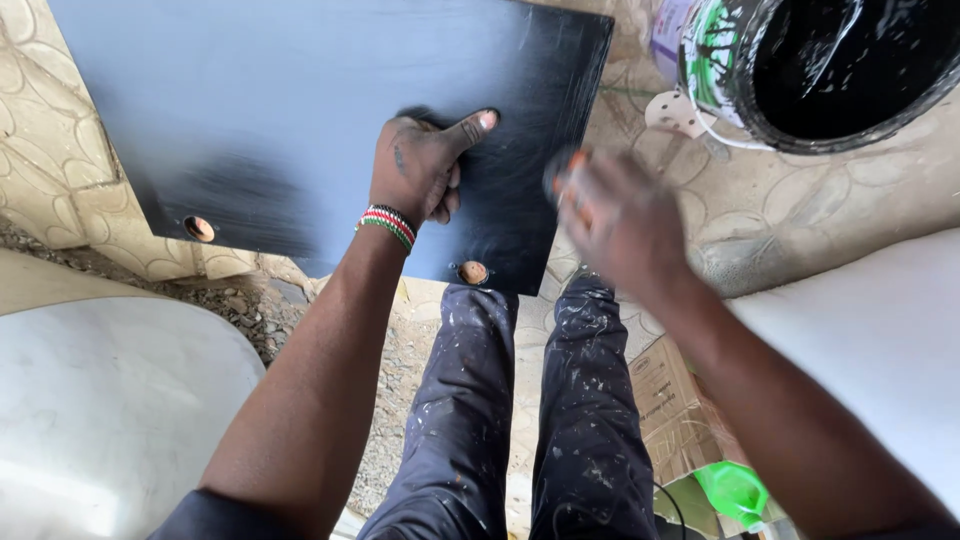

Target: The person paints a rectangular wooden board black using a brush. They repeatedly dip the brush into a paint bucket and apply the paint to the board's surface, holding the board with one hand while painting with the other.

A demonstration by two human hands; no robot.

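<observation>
A flat black-painted board [300,120] with two round holes along its near edge rests in front of me, over my knees. My left hand [418,165] presses on the board, fingers curled and thumb stretched out to the right. My right hand [615,215] is blurred beside the board's right edge, closed around a small object with an orange tip; I cannot tell what it is. A beaded wristband [388,224] circles my left wrist.
A bucket [820,75] of black paint stands at the top right on patterned floor tiles [780,215]. White rounded surfaces lie at the lower left [110,410] and right [880,330]. Cardboard [665,390] and a green plastic piece [735,490] lie by my paint-spattered trousers [520,420].
</observation>
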